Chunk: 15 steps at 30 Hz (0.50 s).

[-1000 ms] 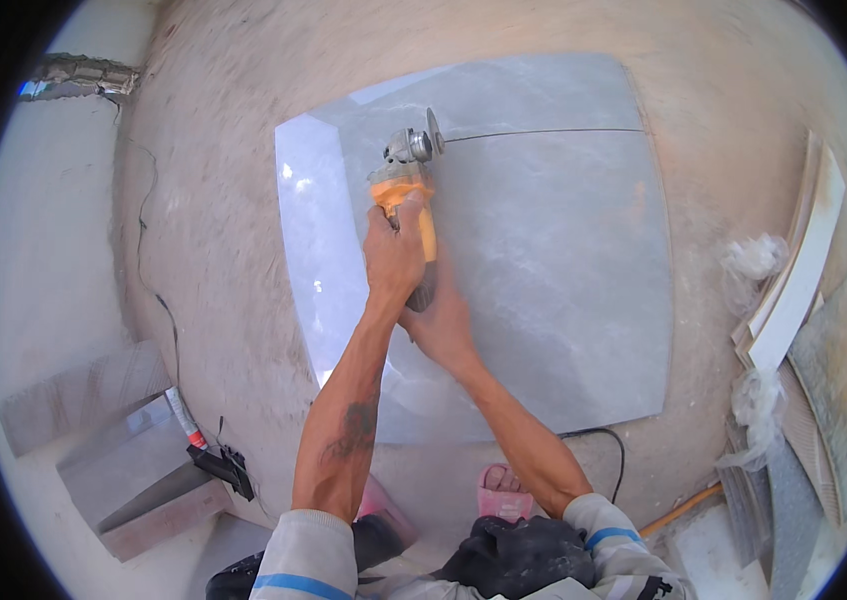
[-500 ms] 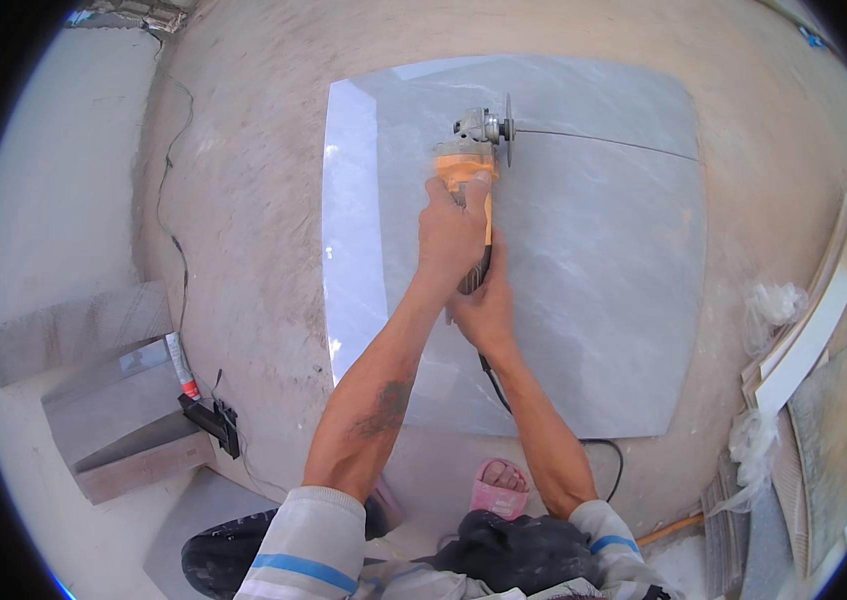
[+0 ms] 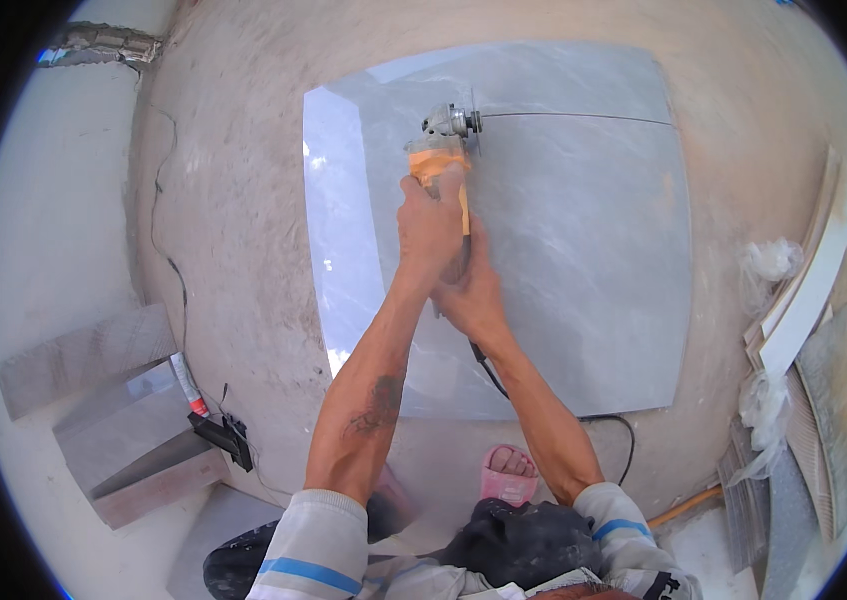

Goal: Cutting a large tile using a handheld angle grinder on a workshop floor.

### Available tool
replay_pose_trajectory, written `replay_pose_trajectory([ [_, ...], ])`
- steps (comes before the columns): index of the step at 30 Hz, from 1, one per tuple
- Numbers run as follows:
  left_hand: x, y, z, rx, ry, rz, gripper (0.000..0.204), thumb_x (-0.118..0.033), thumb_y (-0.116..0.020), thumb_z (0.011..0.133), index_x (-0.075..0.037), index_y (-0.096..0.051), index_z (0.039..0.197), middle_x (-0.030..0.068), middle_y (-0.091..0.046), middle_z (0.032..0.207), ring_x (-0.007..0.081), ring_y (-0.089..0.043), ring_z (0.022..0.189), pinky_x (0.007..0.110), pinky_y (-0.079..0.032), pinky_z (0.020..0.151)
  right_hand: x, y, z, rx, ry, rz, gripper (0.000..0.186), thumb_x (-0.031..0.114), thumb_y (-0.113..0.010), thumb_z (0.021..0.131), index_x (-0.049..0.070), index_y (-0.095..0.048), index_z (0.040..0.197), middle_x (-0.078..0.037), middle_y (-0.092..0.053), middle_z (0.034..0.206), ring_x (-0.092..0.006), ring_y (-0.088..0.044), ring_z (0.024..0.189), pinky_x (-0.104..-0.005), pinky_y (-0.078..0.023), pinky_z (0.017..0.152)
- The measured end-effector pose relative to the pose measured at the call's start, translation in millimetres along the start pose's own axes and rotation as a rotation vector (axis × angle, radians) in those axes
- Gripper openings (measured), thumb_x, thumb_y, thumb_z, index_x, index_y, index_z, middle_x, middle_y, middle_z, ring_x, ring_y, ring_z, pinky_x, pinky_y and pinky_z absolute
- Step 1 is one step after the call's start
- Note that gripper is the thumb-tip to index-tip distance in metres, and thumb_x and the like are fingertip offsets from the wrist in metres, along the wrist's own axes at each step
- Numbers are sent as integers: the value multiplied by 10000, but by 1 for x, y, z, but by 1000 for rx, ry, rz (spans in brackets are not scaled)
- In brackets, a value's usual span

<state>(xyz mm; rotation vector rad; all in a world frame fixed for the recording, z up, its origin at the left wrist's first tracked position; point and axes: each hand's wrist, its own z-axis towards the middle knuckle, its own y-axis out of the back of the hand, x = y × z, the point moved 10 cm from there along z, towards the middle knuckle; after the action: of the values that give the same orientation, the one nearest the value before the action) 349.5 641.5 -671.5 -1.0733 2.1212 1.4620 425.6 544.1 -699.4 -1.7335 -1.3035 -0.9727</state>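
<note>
Angle grinder (image 3: 438, 158) gripped two-handed over a grey slab (image 3: 583, 260).
Its orange body, scuffed metal head and thin, blurred disc (image 3: 475, 140) are held toward the slab's far edge, where a dark line (image 3: 583, 116) is scored to the right edge. The housing is wrapped by the left hand's (image 3: 430, 230) fingers, the rear by the right hand's (image 3: 473, 290). The slab is glossy, squarish, faintly white-veined.

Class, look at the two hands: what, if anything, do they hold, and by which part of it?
An angle grinder: the left hand grips its orange housing behind the metal gear head, and the right hand its dark rear end.
</note>
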Motion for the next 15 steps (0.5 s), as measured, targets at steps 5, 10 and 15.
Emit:
replay_pose_trajectory([
  [5, 3, -1, -6, 19, 42, 18, 802, -593, -506, 936, 138, -417, 1254, 355, -614, 1117, 441, -643, 1041, 466, -502, 893, -8, -2, -5, 45, -137, 50, 1079, 276, -864, 732, 123, -187, 1558, -169, -582, 1321, -311, -629, 1151, -427, -513, 916],
  [10, 6, 1, -9, 18, 22, 17, 799, -594, -505, 942, 134, -423, 1261, 356, -612, 1131, 439, -644, 1045, 467, -500, 898, -1, 1, -7, -40, 67, -11, 1080, 264, -860, 727, 133, -182, 1556, -161, -620, 1252, -316, -667, 1050, -426, -531, 846],
  [15, 6, -2, -14, 18, 22, 0, 787, -582, -508, 947, 134, -424, 1264, 349, -620, 1126, 437, -646, 1050, 465, -499, 898, -11, 2, -12, -21, -8, -1, 1073, 282, -857, 726, 148, -190, 1554, -164, -629, 1231, -344, -663, 1065, -442, -524, 862],
])
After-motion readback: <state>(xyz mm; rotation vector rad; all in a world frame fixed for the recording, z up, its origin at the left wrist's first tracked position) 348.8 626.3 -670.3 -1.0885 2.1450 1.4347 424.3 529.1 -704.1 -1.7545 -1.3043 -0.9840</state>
